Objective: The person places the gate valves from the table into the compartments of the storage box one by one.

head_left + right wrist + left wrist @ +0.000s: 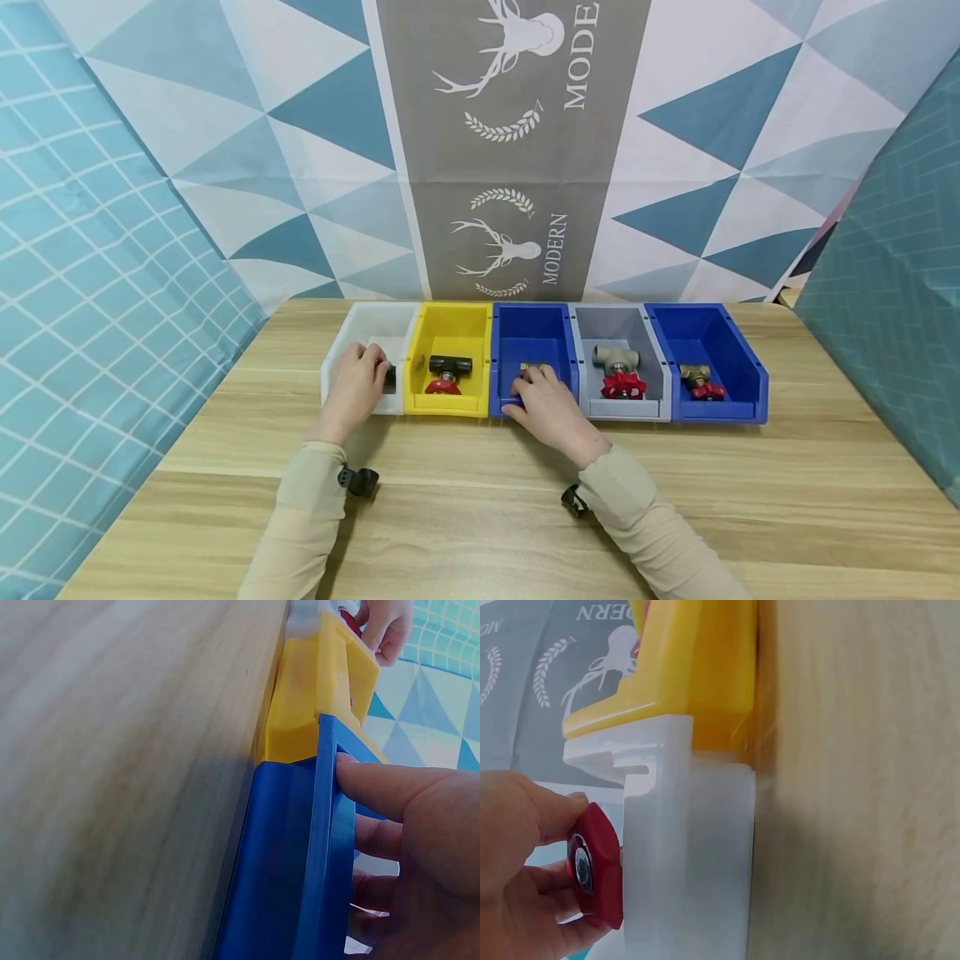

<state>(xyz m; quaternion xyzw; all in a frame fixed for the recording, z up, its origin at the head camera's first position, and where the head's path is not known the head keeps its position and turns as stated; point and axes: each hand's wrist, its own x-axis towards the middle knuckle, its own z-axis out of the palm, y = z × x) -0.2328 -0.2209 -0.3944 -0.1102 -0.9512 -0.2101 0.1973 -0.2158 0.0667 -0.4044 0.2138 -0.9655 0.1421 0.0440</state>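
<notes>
My left hand (pixel 356 387) reaches into the white bin (pixel 381 317). It grips a red handwheel (pixel 600 866) between thumb and fingers, close over the bin's front lip. A dark body part of that valve (pixel 390 377) shows beside the fingers in the head view. My right hand (pixel 551 408) is over the middle blue bin (pixel 532 321), thumb stretched against the front rim (pixel 324 817), fingers reaching inside. A brass valve (pixel 534 367) lies at those fingers, mostly hidden under them. In the right wrist view the fingertips are hidden behind the bin's front wall.
Between the hands, a yellow bin (pixel 453 312) holds a black valve (pixel 450 367) with a red wheel. Further right, a grey bin (pixel 609 315) holds a grey valve (pixel 617 360), and another blue bin (pixel 742 367) a brass one (pixel 696 375). All stand on the wooden table (pixel 480 500).
</notes>
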